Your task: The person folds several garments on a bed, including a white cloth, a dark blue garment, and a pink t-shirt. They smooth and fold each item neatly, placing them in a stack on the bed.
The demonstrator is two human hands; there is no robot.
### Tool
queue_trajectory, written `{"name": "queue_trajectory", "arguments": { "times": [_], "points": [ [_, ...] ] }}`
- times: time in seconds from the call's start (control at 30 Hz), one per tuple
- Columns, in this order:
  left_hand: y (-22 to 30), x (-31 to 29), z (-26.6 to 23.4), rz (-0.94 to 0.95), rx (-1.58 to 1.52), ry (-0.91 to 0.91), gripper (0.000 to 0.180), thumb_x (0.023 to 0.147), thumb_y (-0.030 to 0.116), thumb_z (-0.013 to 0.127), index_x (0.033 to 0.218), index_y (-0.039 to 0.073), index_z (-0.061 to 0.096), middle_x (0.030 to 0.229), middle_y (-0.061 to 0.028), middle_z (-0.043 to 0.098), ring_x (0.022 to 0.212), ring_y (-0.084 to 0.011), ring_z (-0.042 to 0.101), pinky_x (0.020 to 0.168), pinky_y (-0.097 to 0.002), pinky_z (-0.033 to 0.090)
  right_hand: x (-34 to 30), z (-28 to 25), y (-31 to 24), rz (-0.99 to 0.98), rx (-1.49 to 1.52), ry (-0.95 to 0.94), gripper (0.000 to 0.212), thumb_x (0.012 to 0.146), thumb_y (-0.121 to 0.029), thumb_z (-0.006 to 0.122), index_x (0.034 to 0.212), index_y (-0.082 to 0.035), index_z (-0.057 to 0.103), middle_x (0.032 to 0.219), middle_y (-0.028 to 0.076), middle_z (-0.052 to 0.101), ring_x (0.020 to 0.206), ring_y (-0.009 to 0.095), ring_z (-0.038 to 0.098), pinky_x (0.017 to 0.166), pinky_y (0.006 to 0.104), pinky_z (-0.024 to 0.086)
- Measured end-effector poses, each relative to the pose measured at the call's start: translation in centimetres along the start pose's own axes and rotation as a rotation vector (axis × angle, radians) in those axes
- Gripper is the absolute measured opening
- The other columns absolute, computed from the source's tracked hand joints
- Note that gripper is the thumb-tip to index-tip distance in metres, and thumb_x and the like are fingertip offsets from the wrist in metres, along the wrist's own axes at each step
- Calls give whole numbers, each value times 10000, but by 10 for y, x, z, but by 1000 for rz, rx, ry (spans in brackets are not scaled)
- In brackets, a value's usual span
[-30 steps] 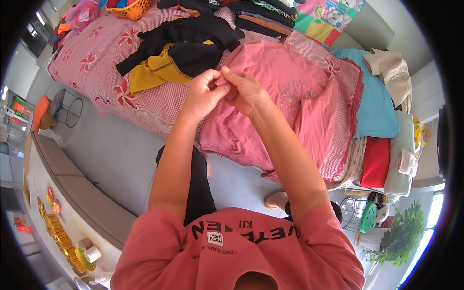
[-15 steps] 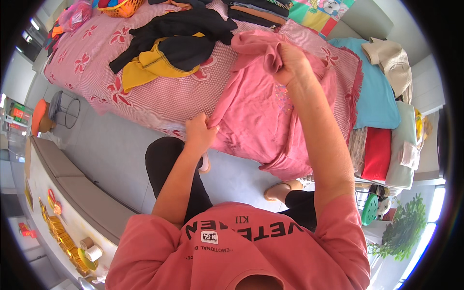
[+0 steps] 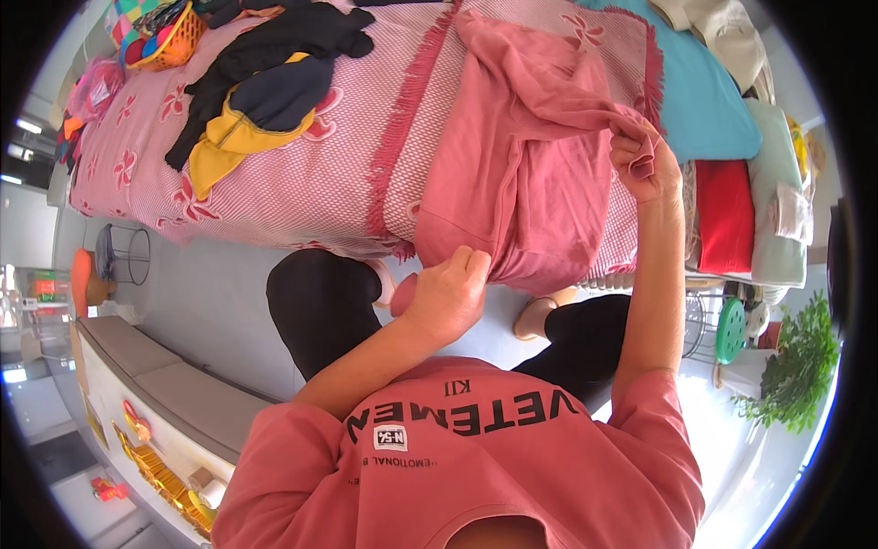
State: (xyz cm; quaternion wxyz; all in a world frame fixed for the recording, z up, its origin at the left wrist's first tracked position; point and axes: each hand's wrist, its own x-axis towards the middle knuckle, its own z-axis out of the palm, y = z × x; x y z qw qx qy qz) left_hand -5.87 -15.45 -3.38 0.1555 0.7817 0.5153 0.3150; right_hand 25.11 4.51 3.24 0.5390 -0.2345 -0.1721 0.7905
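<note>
A pink sweatshirt (image 3: 512, 174) lies spread and creased over the near edge of the bed, its lower part hanging toward me. My left hand (image 3: 448, 291) is closed on the near edge of it, and a bit of pink cloth pokes out on the left of the fist. Farther right, my right hand (image 3: 647, 169) grips a narrow, sleeve-like end of the same sweatshirt, pulled out to the side and slightly bunched. Both hands' fingertips are partly hidden by cloth or by the fists.
A pink patterned blanket (image 3: 352, 169) with fringe covers the bed. On it lie a black garment (image 3: 265, 55), a yellow and dark garment (image 3: 219, 151) and an orange basket (image 3: 178, 41). A blue cushion (image 3: 704, 101) and red cloth (image 3: 725, 215) are at right; a grey bench (image 3: 165, 375) stands lower left.
My right hand has swung right and nearer, drawing the sleeve-like end sideways. My left hand has come right and toward me. The sweatshirt's printed patch no longer shows; the view has shifted right.
</note>
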Motion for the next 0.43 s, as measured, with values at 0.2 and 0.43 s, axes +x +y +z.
{"name": "queue_trajectory", "arguments": {
  "times": [0.2, 0.43],
  "points": [
    [-10, 0, 30, 107, 36, 81, 159, 779, -21, 611, 897, 38, 522, 778, -120, 550, 667, -319, 617, 555, -415, 512, -18, 12, 22, -62, -149, 74, 290, 1042, -86, 425, 1247, 105, 498, 900, 102, 617, 531, 32, 350, 448, 173, 303],
    [27, 5, 10, 32, -42, -1, 232, 808, 20, 684, 1021, 41, 596, 879, -152, 611, 740, -357, 647, 620, -425, 510, -22, 34, 14, -308, -329, 65, 217, 1031, -107, 508, 1192, 34, 540, 1016, 156, 658, 572, 41, 394, 458, 160, 326]
  ]
}}
